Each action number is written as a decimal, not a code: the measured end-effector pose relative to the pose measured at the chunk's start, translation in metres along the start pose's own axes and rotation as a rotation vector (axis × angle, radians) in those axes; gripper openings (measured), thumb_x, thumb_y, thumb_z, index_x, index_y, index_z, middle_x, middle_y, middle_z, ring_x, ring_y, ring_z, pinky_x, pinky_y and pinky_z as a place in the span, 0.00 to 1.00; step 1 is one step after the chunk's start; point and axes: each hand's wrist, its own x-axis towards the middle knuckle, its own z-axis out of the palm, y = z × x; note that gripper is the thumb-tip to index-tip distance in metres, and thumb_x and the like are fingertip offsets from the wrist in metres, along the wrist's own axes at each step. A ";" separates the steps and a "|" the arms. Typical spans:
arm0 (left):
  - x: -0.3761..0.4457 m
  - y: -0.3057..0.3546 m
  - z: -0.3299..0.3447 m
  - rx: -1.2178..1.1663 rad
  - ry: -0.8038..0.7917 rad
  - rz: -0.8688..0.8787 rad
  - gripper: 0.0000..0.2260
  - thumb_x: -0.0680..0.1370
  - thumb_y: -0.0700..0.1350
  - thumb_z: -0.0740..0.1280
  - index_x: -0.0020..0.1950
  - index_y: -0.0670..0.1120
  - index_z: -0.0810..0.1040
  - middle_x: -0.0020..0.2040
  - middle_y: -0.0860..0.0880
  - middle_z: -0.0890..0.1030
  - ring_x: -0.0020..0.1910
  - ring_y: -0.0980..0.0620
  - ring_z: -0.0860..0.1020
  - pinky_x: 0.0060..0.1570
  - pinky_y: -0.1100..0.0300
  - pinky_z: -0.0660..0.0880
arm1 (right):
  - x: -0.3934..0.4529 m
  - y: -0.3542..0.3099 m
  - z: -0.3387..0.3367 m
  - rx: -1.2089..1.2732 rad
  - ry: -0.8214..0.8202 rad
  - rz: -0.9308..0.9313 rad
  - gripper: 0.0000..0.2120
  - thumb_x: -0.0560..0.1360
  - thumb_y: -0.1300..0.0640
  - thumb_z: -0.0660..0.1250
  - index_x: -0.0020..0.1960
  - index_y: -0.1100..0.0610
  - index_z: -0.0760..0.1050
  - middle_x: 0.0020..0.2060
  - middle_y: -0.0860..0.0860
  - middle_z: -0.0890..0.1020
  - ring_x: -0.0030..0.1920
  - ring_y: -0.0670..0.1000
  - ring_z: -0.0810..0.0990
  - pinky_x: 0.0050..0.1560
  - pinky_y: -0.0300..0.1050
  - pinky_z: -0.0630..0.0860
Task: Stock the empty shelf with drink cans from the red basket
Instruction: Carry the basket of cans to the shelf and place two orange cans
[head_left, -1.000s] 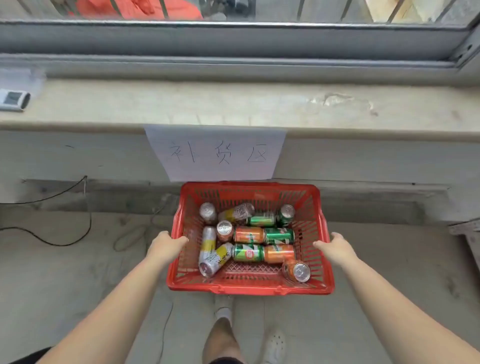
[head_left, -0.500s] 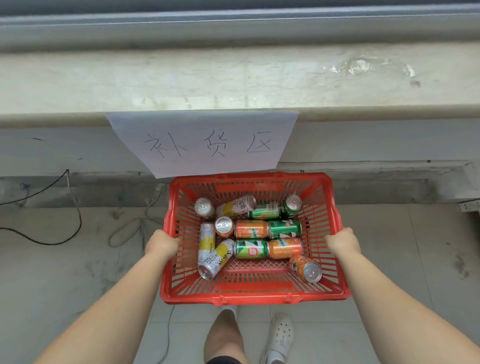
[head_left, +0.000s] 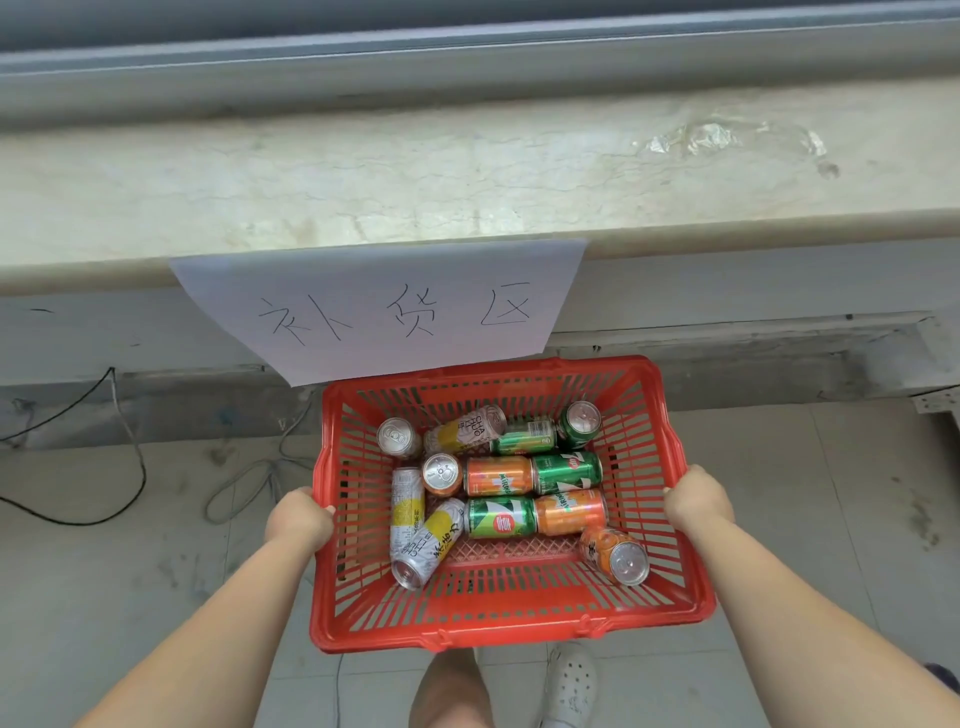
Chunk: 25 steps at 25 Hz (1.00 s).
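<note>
Grip — left hand (head_left: 298, 521), right hand (head_left: 693, 500) hold red basket (head_left: 511, 631).

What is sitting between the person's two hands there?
In the head view, the red basket spans the gap between the left hand and right hand, each gripping a side rim. Inside lie drink cans, orange, green and yellow-white.

My one view is head-worn — looking steeply down and forward, close over the red basket (head_left: 511, 631), stone ledge (head_left: 363, 176) beyond it.

Stockroom — handwritten restock sign (head_left: 384, 312), basket of cans (head_left: 511, 631).
</note>
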 end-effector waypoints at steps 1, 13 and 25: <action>-0.001 0.001 -0.001 0.005 0.007 0.004 0.14 0.78 0.43 0.62 0.62 0.41 0.74 0.55 0.41 0.81 0.53 0.41 0.78 0.50 0.53 0.73 | 0.000 0.001 -0.002 -0.012 0.001 -0.010 0.13 0.76 0.60 0.62 0.59 0.63 0.72 0.57 0.61 0.79 0.57 0.62 0.77 0.54 0.49 0.74; -0.037 -0.004 -0.008 0.067 0.091 0.111 0.11 0.77 0.42 0.63 0.58 0.42 0.77 0.51 0.41 0.82 0.48 0.39 0.79 0.49 0.51 0.75 | -0.034 0.056 -0.011 0.069 0.015 0.057 0.13 0.71 0.57 0.63 0.53 0.61 0.78 0.52 0.60 0.82 0.53 0.61 0.80 0.49 0.46 0.75; -0.138 0.099 0.028 0.235 0.084 0.497 0.09 0.75 0.42 0.66 0.54 0.43 0.80 0.48 0.42 0.83 0.47 0.41 0.79 0.48 0.53 0.74 | -0.088 0.241 -0.052 0.263 0.070 0.293 0.16 0.71 0.57 0.63 0.55 0.62 0.78 0.55 0.61 0.81 0.56 0.62 0.79 0.53 0.48 0.75</action>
